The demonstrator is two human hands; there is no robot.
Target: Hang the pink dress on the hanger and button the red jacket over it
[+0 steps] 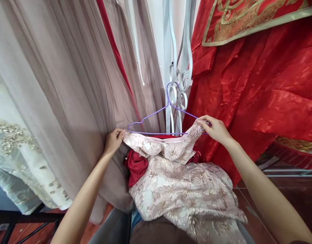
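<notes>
The left hand and right hand are both pinching the pink dress with closed fingers, at nine and three o'clock of the purple hanger, which is lying level between them.

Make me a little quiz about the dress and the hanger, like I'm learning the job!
1. True or false: the purple wire hanger is hooked on the white metal scrollwork.
2. Which hand pinches the dress against the hanger's sloping arm? A) left hand B) right hand
3. Fill in: behind the right hand hangs a shiny ___ garment.

Key
1. True.
2. B: the right hand pinches the pink brocade dress at the hanger's right end; the left hand grips the dress's other top corner by the hanger's left end.
3. Red: the red satin garment.
</notes>
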